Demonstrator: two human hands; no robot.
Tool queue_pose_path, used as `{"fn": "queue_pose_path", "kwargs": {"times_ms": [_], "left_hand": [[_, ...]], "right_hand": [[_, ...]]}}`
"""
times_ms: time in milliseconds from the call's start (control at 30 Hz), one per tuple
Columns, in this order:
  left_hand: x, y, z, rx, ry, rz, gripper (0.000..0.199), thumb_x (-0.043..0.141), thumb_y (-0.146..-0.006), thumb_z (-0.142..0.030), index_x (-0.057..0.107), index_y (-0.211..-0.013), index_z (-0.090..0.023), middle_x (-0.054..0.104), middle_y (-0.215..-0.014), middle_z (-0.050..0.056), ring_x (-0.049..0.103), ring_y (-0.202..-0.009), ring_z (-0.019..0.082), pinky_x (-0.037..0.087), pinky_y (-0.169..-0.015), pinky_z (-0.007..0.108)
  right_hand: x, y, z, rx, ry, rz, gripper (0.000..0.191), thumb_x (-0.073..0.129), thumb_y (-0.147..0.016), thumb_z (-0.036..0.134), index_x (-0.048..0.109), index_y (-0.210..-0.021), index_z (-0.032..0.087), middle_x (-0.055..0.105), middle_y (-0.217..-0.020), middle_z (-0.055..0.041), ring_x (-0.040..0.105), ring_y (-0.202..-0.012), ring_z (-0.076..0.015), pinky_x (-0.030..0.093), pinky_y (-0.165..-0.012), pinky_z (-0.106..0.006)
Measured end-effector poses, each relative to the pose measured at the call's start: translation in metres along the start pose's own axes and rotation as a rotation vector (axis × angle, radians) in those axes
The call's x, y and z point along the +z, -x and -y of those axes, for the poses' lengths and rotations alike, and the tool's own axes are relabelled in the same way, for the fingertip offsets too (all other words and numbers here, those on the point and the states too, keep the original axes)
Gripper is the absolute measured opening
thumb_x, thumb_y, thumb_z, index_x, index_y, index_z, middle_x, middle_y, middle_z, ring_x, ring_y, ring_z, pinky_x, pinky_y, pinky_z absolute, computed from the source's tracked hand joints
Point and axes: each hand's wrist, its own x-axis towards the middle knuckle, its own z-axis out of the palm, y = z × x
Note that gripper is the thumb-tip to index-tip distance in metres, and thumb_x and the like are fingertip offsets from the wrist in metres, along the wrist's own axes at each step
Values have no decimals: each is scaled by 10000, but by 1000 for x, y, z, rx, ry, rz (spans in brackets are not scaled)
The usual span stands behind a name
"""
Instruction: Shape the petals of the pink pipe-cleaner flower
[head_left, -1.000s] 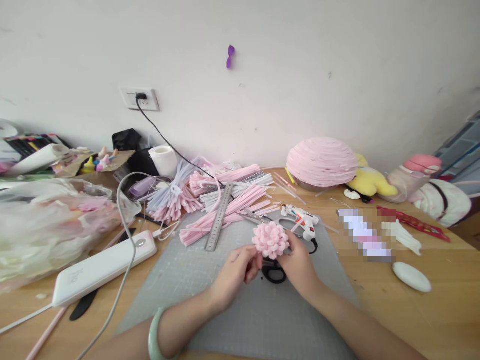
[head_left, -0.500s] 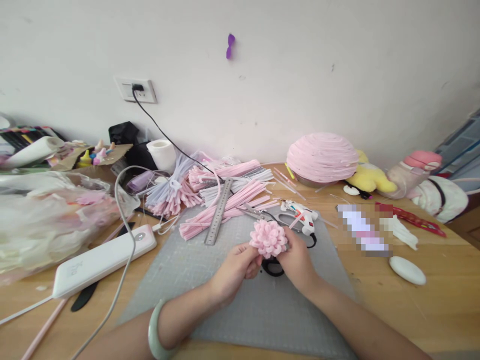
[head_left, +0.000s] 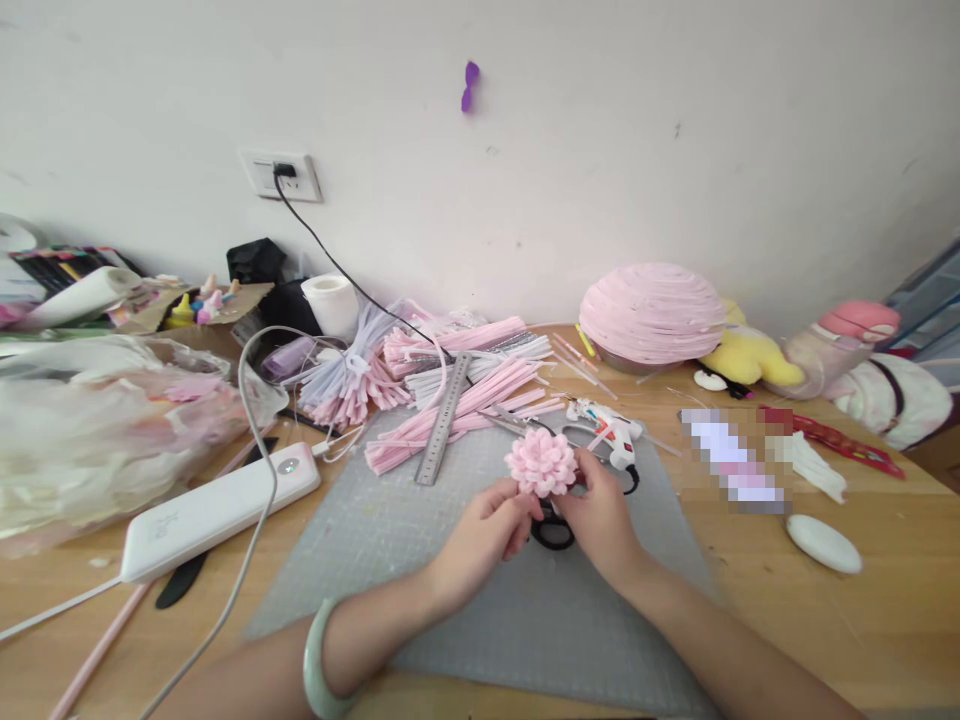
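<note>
A pink fuzzy flower (head_left: 541, 462) with layered, looped petals is held between my two hands above the grey cutting mat (head_left: 480, 620). My left hand (head_left: 491, 530) pinches its lower left edge, fingers curled. On the other side, my right hand (head_left: 600, 510) grips the flower's right edge with thumb and fingers. Black-handled scissors (head_left: 553, 532) lie beneath the flower, partly hidden by it and the hands. Just beyond sits a white glue gun (head_left: 616, 440). A metal ruler (head_left: 444, 420) rests across bundles of pink pipe cleaners (head_left: 480, 405).
At left are a white power bank (head_left: 221, 512) with a cable and a clear plastic bag (head_left: 112, 440). A pink-wrapped dome (head_left: 651, 315) and a yellow plush (head_left: 757, 355) stand by the wall. A white oval object (head_left: 825, 543) lies at right.
The whole view has shifted slightly, so things appear a little farther right. The flower tilts somewhat differently between my hands, and both hands still hold it.
</note>
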Motion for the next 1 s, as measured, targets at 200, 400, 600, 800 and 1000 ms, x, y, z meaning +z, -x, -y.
{"fn": "queue_pose_path", "kwargs": {"times_ms": [200,400,600,800,1000], "left_hand": [[1,-1,3,16,21,-47,306,403,-747,-429,488,-621,-164,337,-375,-73,286,-396,77,227,-445,223],[-5,-5,4,-82,112,32,249,430,-705,-327,382,-511,-179,230,-387,-88,155,-399,58,125,-426,228],[-15,-8,-2,130,-271,83,268,421,-728,-304,406,-503,-158,321,-473,-48,258,-471,69,195,-460,214],[-24,-6,-7,241,-262,412,398,495,-727,-533,475,-657,-142,386,-546,-41,326,-510,74,256,-484,201],[-25,-8,-7,242,-186,251,479,342,-807,-556,418,-553,-157,405,-476,-30,350,-471,77,275,-490,212]], "right_hand": [[1,1,-1,0,-43,2,66,542,-686,156,538,-745,185,611,-699,0,540,-626,-146,414,-576,-239],[-3,2,-2,-172,-62,-36,85,564,-690,147,544,-757,195,613,-772,-14,554,-713,-157,427,-646,-258],[-8,1,-1,-313,-153,-118,91,577,-681,153,542,-746,207,611,-766,-11,563,-719,-159,439,-662,-268],[-12,1,3,-284,-298,-23,51,594,-706,240,569,-733,205,614,-663,17,557,-603,-137,445,-568,-234],[-9,1,-3,-249,-322,27,82,586,-705,237,613,-770,195,667,-754,-19,597,-657,-160,468,-601,-256]]}}
